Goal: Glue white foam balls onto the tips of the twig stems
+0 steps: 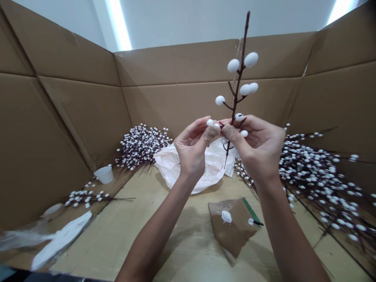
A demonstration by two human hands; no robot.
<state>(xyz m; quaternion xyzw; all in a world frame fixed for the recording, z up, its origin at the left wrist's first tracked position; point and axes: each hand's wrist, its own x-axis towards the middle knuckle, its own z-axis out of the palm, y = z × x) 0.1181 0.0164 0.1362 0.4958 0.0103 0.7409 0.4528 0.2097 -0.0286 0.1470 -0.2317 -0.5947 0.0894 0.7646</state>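
Note:
Both hands hold up a dark brown artificial berry branch (236, 92) with several white berries on short side twigs, and it stands nearly upright. The thumb and fingers of my right hand (260, 143) pinch its stem near the lower part. Close to the stem, my left hand (194, 143) is closed at a white berry (216, 126) on a side twig; the exact fingertip contact is partly hidden. Tape or bandage covers both thumbs. Below the hands, a torn brown cardboard piece (235, 231) carries white paste (226, 216) and a small dark stick (257, 223).
Bundles of white-berried branches lie at the back left (142, 145) and along the right (317, 172). Behind the hands sits a white plastic bag (167, 162). A white cup (105, 175), a tape roll (53, 211) and a few branches (88, 199) are left. Cardboard walls (176, 66) enclose the table.

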